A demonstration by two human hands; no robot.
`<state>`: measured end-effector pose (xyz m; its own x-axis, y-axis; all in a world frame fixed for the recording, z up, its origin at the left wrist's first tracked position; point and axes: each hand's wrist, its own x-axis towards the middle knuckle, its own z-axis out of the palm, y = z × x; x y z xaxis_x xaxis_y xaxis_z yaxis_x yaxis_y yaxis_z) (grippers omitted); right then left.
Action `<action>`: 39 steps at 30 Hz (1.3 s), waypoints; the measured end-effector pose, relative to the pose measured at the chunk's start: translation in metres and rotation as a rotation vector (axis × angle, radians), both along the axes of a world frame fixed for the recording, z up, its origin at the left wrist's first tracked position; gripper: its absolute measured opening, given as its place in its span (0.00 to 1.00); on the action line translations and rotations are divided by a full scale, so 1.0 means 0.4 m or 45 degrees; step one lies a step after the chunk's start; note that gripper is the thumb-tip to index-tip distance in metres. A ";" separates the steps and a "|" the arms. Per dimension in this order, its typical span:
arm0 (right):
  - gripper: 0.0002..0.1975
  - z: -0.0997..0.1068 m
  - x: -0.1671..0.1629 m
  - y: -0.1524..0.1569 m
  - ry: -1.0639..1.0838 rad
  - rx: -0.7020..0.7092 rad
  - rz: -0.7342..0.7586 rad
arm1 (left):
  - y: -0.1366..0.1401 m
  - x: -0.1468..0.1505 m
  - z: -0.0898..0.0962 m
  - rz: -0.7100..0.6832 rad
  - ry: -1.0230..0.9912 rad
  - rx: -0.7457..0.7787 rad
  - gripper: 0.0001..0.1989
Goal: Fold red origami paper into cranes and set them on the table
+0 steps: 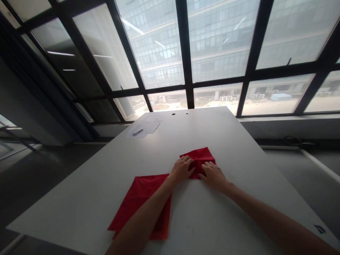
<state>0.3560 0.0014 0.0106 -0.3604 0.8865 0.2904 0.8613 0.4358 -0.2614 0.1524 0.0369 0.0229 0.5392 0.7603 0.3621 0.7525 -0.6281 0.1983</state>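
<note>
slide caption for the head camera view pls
Left hand and right hand on a red sheet atop a white table.

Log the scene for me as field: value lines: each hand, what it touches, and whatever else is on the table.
Left hand: on the left side of a creased red sheet
Right hand: on the same sheet's right side
Near left forearm: larger red sheet, partly hidden, orange layer showing beneath
Table: white
Far left on table: white papers, pale marker on them
</note>
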 end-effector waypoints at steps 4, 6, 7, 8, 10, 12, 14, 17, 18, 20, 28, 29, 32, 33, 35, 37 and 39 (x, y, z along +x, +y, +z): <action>0.05 0.004 0.008 0.003 -0.051 0.103 -0.055 | 0.001 0.003 0.000 0.025 -0.063 -0.023 0.07; 0.06 -0.001 0.008 0.004 -0.027 0.118 -0.126 | 0.001 0.006 0.001 0.046 -0.123 -0.042 0.08; 0.06 -0.005 0.006 0.005 -0.005 0.114 -0.161 | 0.000 0.007 0.001 0.052 -0.151 -0.050 0.08; 0.06 -0.010 0.003 0.005 0.020 0.111 -0.191 | 0.000 0.009 0.001 0.054 -0.176 -0.059 0.08; 0.04 -0.019 -0.004 0.003 0.058 0.115 -0.238 | 0.000 0.012 0.001 0.047 -0.217 -0.078 0.08; 0.02 -0.024 -0.013 -0.001 0.084 0.121 -0.275 | 0.000 0.014 0.000 0.036 -0.258 -0.093 0.08; 0.05 -0.026 -0.019 -0.004 0.104 0.123 -0.288 | 0.001 0.017 -0.003 0.027 -0.304 -0.106 0.08; 0.09 -0.021 -0.014 0.000 0.109 0.175 -0.293 | 0.002 0.020 -0.007 0.037 -0.394 -0.108 0.08; 0.09 -0.018 -0.009 0.004 0.102 0.203 -0.299 | 0.001 0.021 -0.009 0.043 -0.426 -0.107 0.08; 0.10 -0.012 0.005 0.015 0.085 0.250 -0.325 | 0.001 0.023 -0.010 0.046 -0.484 -0.105 0.07; 0.06 -0.030 0.029 0.049 0.250 0.172 -0.262 | -0.007 0.038 -0.008 -0.015 -0.555 -0.112 0.06; 0.05 -0.035 0.029 0.051 0.275 0.146 -0.271 | -0.008 0.038 -0.008 -0.032 -0.547 -0.130 0.07; 0.03 -0.045 0.032 0.059 0.377 0.114 -0.303 | -0.007 0.034 -0.011 -0.087 -0.552 -0.202 0.10; 0.04 -0.046 0.034 0.062 0.417 0.114 -0.301 | -0.005 0.031 -0.012 -0.082 -0.576 -0.209 0.11; 0.05 -0.048 0.038 0.066 0.497 0.121 -0.278 | 0.004 0.022 -0.017 -0.001 -0.643 -0.161 0.12; 0.05 -0.051 0.042 0.070 0.573 0.133 -0.250 | 0.019 0.011 -0.026 0.130 -0.689 -0.056 0.12; 0.06 -0.056 0.043 0.073 0.642 0.144 -0.229 | 0.037 -0.002 -0.037 0.226 -0.714 0.007 0.10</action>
<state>0.3733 0.0307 -0.0117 0.0023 0.8744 0.4853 0.7048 0.3429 -0.6211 0.1514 0.0518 0.0080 0.1284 0.8190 0.5593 0.6273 -0.5039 0.5938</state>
